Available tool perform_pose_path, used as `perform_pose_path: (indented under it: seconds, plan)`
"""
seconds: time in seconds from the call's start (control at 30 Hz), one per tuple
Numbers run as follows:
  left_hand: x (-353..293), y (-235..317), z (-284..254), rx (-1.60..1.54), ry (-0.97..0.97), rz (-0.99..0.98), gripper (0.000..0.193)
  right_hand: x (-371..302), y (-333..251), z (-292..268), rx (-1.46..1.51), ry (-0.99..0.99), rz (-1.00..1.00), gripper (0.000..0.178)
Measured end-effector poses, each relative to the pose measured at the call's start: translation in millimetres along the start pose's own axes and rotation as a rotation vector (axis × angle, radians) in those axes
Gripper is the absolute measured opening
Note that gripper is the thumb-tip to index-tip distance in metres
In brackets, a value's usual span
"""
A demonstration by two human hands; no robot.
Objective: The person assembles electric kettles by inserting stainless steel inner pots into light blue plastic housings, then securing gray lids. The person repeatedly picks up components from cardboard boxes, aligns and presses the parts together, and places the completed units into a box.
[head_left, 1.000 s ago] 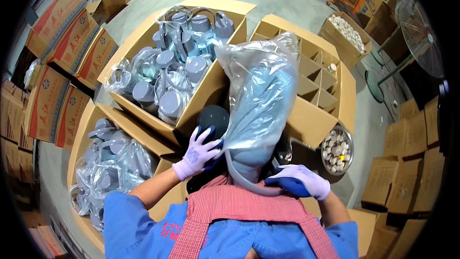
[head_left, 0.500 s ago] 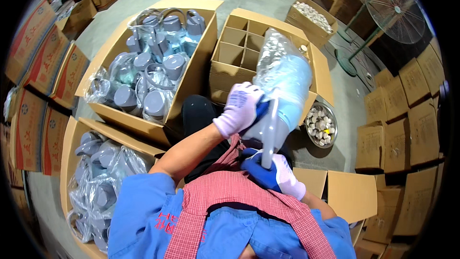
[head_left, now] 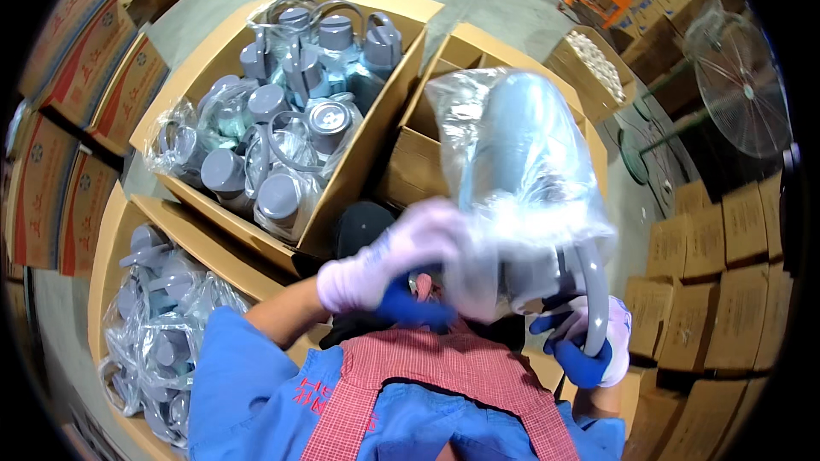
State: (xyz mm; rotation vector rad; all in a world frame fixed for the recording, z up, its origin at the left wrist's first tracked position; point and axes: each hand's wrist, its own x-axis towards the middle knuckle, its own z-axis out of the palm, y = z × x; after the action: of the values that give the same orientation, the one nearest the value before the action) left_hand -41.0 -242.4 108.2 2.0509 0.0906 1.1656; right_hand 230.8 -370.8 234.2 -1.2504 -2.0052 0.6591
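A light-blue thermos jug with a grey curved handle lies tilted in front of me, its body toward the divided carton. Clear plastic bag film covers the body and ends in loose folds near the handle. My right hand, in a white and blue glove, is closed round the handle's lower end. Gloved the same way, my left hand is beside the bag's left edge. Motion smears its fingers, so I cannot tell whether they touch the film.
A large carton of bagged grey-topped jugs stands at left, another carton of jugs nearer. Behind the held jug is a carton with cardboard dividers. Stacked boxes line the right side, with a standing fan farther back.
The jug has turned, its handle swinging right with my right hand. The bag film now reaches farther down toward the handle. My left hand has come off the jug's side and moved nearer me.
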Motion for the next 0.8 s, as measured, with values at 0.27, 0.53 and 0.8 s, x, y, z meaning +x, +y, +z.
perform_pose_path:
  seconds: [0.27, 0.53, 0.8]
  plan:
    - [25, -137, -192, 0.761, 0.482, -0.187, 0.035, 203, 74, 3, 0.827, -0.308, -0.251, 0.046]
    - [-19, -326, -355, 0.671, 0.114, -0.982, 0.04, 452, 137, 149, 1.36, -0.339, -0.079, 0.026]
    - [64, -369, -309, 1.439, -0.114, -0.625, 0.059, 450, 261, 268, 1.028, -0.341, 0.619, 0.04]
